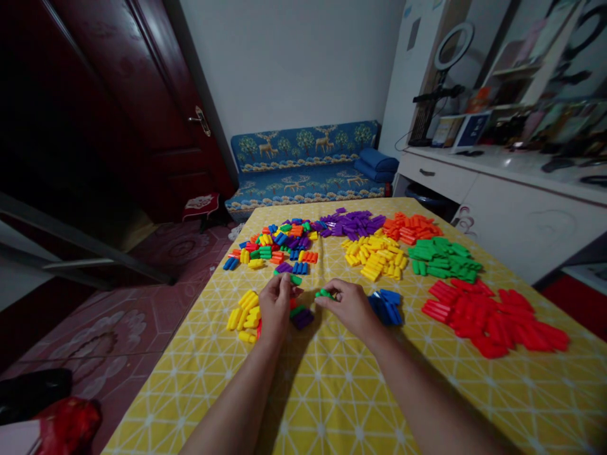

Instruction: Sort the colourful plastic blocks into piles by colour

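Note:
My left hand (276,308) pinches a green plastic block (295,279) between thumb and fingers above the table. In my right hand (349,307) is another small green ribbed block (324,294), held at the fingertips. A short gap separates the two hands. Beside my left wrist lies a pile of yellow blocks (245,313), with a bit of red partly hidden by the hand. Purple blocks (302,318) sit between the hands, and dark blue blocks (387,306) lie just right of my right hand.
A mixed-colour heap (279,240) lies beyond my left hand. Sorted piles of purple (355,222), yellow (377,254), orange (411,228), green (446,258) and red blocks (493,319) spread to the right on the yellow tablecloth (332,392). A blue sofa (303,180) stands behind.

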Demonstrator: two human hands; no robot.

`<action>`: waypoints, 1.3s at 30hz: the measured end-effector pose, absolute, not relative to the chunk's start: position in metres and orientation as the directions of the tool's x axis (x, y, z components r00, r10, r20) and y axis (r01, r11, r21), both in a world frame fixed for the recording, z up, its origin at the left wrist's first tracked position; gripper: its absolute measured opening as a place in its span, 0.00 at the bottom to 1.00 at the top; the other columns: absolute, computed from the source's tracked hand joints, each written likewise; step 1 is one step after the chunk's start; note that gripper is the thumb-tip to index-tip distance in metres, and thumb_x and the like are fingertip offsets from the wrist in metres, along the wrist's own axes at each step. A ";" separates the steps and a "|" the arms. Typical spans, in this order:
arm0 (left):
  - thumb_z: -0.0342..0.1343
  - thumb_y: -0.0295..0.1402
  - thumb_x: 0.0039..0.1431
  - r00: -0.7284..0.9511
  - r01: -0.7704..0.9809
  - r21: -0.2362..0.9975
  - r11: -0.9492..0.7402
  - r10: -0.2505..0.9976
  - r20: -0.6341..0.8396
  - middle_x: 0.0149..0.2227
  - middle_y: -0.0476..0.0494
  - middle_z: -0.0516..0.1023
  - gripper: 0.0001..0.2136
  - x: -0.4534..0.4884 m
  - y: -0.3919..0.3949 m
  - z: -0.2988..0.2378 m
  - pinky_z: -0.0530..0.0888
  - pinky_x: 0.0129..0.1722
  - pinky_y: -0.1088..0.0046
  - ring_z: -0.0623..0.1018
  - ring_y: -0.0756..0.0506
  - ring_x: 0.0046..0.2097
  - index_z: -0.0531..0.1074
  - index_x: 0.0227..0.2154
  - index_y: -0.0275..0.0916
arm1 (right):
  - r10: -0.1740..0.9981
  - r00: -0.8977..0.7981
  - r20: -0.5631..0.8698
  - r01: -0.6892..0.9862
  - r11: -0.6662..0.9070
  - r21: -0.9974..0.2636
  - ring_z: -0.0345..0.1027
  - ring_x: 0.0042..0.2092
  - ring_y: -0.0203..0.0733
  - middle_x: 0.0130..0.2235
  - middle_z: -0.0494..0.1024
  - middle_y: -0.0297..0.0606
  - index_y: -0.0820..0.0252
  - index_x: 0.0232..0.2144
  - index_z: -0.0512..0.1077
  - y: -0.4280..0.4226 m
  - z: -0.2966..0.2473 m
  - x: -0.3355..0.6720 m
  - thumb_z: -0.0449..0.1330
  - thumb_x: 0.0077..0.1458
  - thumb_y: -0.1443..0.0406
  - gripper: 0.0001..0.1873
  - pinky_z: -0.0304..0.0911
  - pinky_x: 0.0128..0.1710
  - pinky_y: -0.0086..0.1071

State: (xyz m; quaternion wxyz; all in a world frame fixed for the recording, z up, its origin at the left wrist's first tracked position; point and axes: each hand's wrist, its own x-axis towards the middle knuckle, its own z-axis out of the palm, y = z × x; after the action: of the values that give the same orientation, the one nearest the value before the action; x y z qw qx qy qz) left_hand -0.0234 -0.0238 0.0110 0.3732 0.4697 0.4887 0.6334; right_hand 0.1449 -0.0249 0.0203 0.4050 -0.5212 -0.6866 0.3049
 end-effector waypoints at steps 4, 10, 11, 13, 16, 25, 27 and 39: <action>0.57 0.49 0.57 -0.256 -0.056 0.974 -0.222 0.946 0.200 0.25 0.49 0.75 0.18 -0.025 -0.021 0.009 0.74 0.29 0.75 0.75 0.50 0.27 0.75 0.30 0.35 | 0.977 -0.124 0.174 0.165 0.193 -0.967 0.72 0.33 0.39 0.31 0.78 0.36 0.60 0.35 0.75 -0.020 0.016 0.144 0.65 0.47 0.61 0.13 0.66 0.32 0.31; 0.60 0.44 0.55 -0.056 0.038 0.970 -0.241 0.968 0.243 0.31 0.44 0.80 0.15 -0.017 -0.024 0.007 0.72 0.32 0.75 0.76 0.47 0.32 0.78 0.33 0.35 | 0.926 -0.175 0.334 0.181 0.363 -0.914 0.71 0.43 0.41 0.43 0.73 0.40 0.58 0.33 0.76 -0.028 0.022 0.138 0.65 0.46 0.66 0.08 0.68 0.39 0.32; 0.60 0.44 0.55 -0.039 0.048 0.968 -0.244 0.968 0.246 0.31 0.44 0.80 0.15 -0.018 -0.024 0.008 0.72 0.33 0.75 0.76 0.47 0.33 0.79 0.33 0.35 | 0.920 -0.176 0.350 0.223 0.384 -0.896 0.70 0.45 0.42 0.45 0.72 0.40 0.57 0.31 0.76 -0.030 0.024 0.138 0.65 0.46 0.68 0.07 0.68 0.42 0.33; 0.60 0.43 0.56 -0.013 0.079 0.967 -0.243 0.969 0.245 0.29 0.45 0.80 0.15 -0.019 -0.024 0.009 0.70 0.33 0.76 0.76 0.47 0.32 0.79 0.31 0.34 | 0.918 -0.189 0.348 0.295 0.392 -0.871 0.70 0.45 0.41 0.51 0.70 0.41 0.57 0.30 0.76 -0.032 0.026 0.138 0.66 0.45 0.70 0.07 0.67 0.44 0.35; 0.59 0.44 0.56 0.011 0.116 0.964 -0.241 0.970 0.241 0.25 0.46 0.77 0.16 -0.021 -0.024 0.011 0.68 0.30 0.77 0.73 0.49 0.29 0.77 0.27 0.33 | 0.887 -0.243 0.392 0.321 0.455 -0.831 0.70 0.45 0.40 0.48 0.72 0.39 0.56 0.30 0.75 -0.034 0.028 0.137 0.65 0.46 0.72 0.08 0.66 0.47 0.36; 0.49 0.45 0.64 0.104 0.306 0.893 -0.329 0.944 0.312 0.26 0.45 0.79 0.21 -0.022 -0.028 0.010 0.68 0.31 0.75 0.75 0.48 0.30 0.77 0.26 0.35 | 0.918 -0.074 0.389 0.213 0.396 -0.893 0.70 0.34 0.37 0.34 0.77 0.35 0.58 0.33 0.75 -0.015 0.028 0.164 0.66 0.48 0.64 0.08 0.64 0.31 0.28; 0.50 0.43 0.64 0.118 0.405 0.829 -0.386 0.921 0.372 0.31 0.43 0.81 0.17 -0.024 -0.027 0.011 0.71 0.36 0.72 0.78 0.45 0.34 0.79 0.28 0.38 | 0.933 0.169 0.317 0.066 0.310 -0.948 0.68 0.30 0.35 0.32 0.76 0.34 0.60 0.35 0.74 -0.002 0.028 0.189 0.68 0.46 0.59 0.14 0.64 0.28 0.27; 0.59 0.38 0.57 0.315 0.709 0.474 -0.522 0.836 0.450 0.39 0.40 0.81 0.10 -0.032 -0.026 0.015 0.71 0.46 0.63 0.77 0.40 0.44 0.78 0.38 0.41 | 0.592 0.805 0.029 -0.387 0.562 -0.731 0.69 0.32 0.29 0.28 0.69 0.23 0.56 0.26 0.59 0.037 0.004 0.282 0.65 0.39 0.71 0.18 0.71 0.42 0.30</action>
State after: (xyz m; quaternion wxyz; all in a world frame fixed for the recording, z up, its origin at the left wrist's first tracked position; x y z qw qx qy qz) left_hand -0.0321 -0.0260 0.0147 0.0947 0.8053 0.4795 0.3355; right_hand 0.2820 0.0374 0.0038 0.8731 -0.3746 -0.1367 0.2804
